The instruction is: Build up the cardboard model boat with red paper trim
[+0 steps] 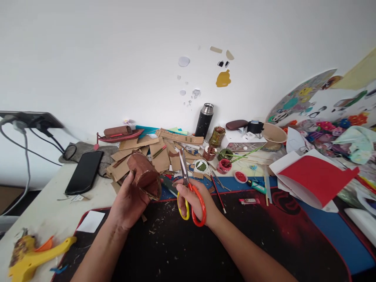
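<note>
My left hand (125,201) is closed round a brown painted cardboard piece (142,170), curved like a barrel, with a rough, uneven lower end tilted toward me. In my right hand (196,197) is a pair of scissors (184,172) with one yellow and one red handle loop. The blades point up and away and look nearly together; they are apart from the brown piece. Both hands are above a dark mat (164,243) strewn with small scraps. Behind them lies a heap of cut cardboard (158,154).
A yellow hot glue gun (41,254) lies at the front left, near a black phone (84,172). Toward the back stand a red model boat (120,136), a black flask (204,119) and open paint jars (224,166). Red paper (315,178) lies on the right.
</note>
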Demonstrator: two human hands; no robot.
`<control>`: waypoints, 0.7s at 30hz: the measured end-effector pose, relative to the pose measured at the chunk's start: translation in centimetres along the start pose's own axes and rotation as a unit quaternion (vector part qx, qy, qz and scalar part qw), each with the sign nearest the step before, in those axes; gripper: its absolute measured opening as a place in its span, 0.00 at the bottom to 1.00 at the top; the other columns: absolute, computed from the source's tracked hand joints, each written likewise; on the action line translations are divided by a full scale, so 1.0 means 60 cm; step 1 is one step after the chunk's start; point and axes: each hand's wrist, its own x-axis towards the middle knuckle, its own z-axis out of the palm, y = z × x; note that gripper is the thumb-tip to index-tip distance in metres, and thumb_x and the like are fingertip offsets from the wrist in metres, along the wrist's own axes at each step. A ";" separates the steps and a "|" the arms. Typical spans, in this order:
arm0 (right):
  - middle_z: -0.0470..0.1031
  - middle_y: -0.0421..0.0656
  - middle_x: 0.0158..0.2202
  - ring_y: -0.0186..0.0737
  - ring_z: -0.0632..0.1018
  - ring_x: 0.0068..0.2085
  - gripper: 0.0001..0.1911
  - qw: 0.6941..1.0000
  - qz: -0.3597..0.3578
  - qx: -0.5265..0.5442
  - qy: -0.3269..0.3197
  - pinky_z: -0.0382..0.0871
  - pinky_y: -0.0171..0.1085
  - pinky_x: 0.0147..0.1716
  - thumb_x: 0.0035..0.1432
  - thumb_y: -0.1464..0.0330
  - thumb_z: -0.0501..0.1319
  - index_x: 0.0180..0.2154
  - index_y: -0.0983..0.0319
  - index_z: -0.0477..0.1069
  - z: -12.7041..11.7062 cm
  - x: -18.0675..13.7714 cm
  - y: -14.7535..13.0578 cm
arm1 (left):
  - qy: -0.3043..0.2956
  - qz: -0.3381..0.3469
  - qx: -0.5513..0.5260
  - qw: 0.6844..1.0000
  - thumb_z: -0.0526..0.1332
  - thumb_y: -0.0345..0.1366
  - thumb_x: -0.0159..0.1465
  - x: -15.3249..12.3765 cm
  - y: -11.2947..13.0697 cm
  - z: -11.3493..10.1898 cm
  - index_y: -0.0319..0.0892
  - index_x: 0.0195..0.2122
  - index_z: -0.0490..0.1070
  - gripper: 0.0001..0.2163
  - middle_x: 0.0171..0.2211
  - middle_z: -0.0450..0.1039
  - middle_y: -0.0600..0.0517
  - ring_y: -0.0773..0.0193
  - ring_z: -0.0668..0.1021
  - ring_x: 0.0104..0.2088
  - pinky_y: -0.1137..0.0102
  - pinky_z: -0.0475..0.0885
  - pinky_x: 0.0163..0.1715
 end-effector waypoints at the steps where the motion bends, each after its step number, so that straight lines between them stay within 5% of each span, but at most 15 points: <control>1: 0.74 0.34 0.21 0.35 0.72 0.16 0.33 1.000 -0.007 0.002 0.011 0.68 0.34 0.18 0.60 0.38 0.71 0.47 0.60 0.72 0.001 0.004 -0.001 | -0.005 -0.008 0.010 1.000 0.73 0.49 0.66 0.000 -0.002 -0.001 0.42 0.50 0.83 0.18 0.44 0.90 0.42 0.48 0.91 0.41 0.59 0.88 0.44; 12: 0.73 0.31 0.22 0.35 0.73 0.19 0.31 1.000 -0.023 0.001 0.015 0.69 0.34 0.20 0.55 0.44 0.77 0.46 0.58 0.72 0.017 0.056 0.000 | -0.061 -0.044 0.055 0.996 0.74 0.50 0.67 -0.005 -0.023 0.016 0.43 0.50 0.85 0.18 0.48 0.90 0.42 0.47 0.91 0.42 0.63 0.88 0.36; 21: 0.72 0.31 0.23 0.35 0.73 0.19 0.31 0.999 -0.034 0.028 0.020 0.69 0.34 0.19 0.54 0.43 0.77 0.44 0.57 0.71 0.007 0.065 0.010 | -0.021 -0.016 0.074 0.997 0.76 0.50 0.65 -0.006 -0.031 0.027 0.44 0.49 0.85 0.18 0.46 0.90 0.43 0.43 0.90 0.50 0.62 0.88 0.39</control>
